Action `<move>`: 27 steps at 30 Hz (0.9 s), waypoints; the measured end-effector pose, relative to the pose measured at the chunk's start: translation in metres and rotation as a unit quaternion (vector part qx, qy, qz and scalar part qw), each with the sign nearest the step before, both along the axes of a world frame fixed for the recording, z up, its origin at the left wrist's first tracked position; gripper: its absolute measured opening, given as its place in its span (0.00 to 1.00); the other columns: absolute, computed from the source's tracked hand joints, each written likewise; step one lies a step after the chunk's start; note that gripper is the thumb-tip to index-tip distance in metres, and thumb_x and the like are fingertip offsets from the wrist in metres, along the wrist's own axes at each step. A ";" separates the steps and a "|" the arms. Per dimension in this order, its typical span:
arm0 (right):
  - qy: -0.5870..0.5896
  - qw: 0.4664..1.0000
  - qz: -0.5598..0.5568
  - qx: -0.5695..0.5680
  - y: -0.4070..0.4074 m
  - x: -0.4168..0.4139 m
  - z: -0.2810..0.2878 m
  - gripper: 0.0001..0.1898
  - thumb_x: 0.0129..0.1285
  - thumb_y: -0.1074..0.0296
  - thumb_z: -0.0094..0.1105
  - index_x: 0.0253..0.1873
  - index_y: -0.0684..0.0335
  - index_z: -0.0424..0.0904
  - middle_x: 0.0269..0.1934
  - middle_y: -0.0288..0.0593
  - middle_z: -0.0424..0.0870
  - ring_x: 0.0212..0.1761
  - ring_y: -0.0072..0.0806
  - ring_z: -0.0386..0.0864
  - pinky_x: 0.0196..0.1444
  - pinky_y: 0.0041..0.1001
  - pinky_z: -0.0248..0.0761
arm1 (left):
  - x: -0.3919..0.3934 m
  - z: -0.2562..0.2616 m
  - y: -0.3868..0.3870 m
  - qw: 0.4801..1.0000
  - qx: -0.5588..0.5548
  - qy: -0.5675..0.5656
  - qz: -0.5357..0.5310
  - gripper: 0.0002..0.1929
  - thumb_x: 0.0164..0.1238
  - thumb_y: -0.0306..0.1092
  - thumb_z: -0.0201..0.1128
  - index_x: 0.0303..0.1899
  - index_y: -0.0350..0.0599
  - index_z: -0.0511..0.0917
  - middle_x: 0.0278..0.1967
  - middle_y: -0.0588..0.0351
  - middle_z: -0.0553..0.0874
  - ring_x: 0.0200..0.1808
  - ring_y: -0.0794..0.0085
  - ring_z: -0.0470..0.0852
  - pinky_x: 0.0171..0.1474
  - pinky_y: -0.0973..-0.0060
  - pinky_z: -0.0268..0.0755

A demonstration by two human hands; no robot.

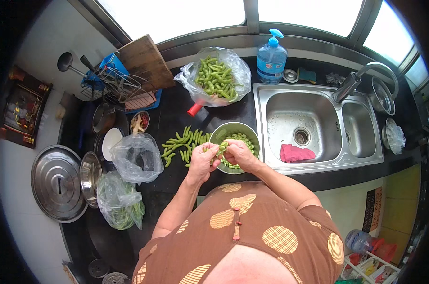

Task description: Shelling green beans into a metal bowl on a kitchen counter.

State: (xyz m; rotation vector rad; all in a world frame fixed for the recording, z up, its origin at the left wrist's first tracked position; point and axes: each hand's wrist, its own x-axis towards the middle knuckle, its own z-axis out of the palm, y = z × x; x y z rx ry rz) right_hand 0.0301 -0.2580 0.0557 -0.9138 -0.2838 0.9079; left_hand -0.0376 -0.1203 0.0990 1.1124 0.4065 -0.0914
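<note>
Both hands meet over the near left part of a green bowl [219, 134] that holds shelled green beans [249, 142]. My left hand [202, 160] pinches a green soybean pod [221, 148] from the left. From the right, my right hand [240, 154] grips the same pod with thumb and fingertips. The fingers cover much of the pod, so whether it is split cannot be made out. Left of the bowl, loose soybean pods [180, 140] lie on the black countertop [171, 115]. Behind the bowl, a clear plastic bag [241, 71] stands opened, full of more pods [216, 76].
A steel double sink [306, 117] with a pink cloth [296, 152] adjoins the bowl's right side. At the back stands a blue pump bottle [272, 60]. Leftward are a clear bag [138, 156], bagged greens [120, 204], a large steel lid [58, 183] and a wooden cutting board [143, 60].
</note>
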 end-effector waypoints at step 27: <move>-0.248 0.951 0.053 -0.177 0.006 0.003 -0.024 0.13 0.63 0.64 0.47 0.32 0.66 0.78 0.23 0.30 0.75 0.26 0.13 0.66 0.29 0.21 0.62 | 0.000 -0.015 -0.009 0.995 -0.018 0.093 0.033 0.13 0.65 0.40 0.59 0.24 0.46 0.71 0.14 0.63 0.68 0.10 0.83 0.63 0.09 0.85 0.49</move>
